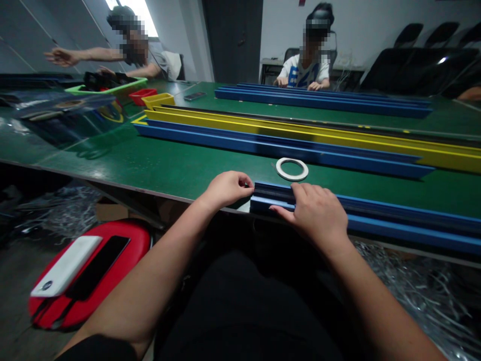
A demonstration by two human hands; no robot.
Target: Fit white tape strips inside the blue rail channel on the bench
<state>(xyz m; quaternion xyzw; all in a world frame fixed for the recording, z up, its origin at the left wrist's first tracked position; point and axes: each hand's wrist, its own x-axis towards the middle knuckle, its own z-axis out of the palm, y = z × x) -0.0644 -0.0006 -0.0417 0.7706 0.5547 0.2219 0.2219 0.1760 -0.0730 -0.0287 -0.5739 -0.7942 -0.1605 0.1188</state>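
Observation:
A long blue channel bar (406,220) lies along the front edge of the green table, its left end near the middle of the view. My right hand (319,213) is wrapped over this bar close to that end, thumb on the near side and fingers on the far side. At the bar's left tip, my left hand (230,188) has its fingers pinched together; what they hold, if anything, is too small to make out. A white ring-shaped roll of tape (292,169) lies flat just behind the bar.
Behind the tape lie another blue bar (225,141) and a yellow bar (338,134). More blue bars (319,103) are farther back. Two people sit across the table. A red stool (131,240) with a white device and a dark phone stands at lower left.

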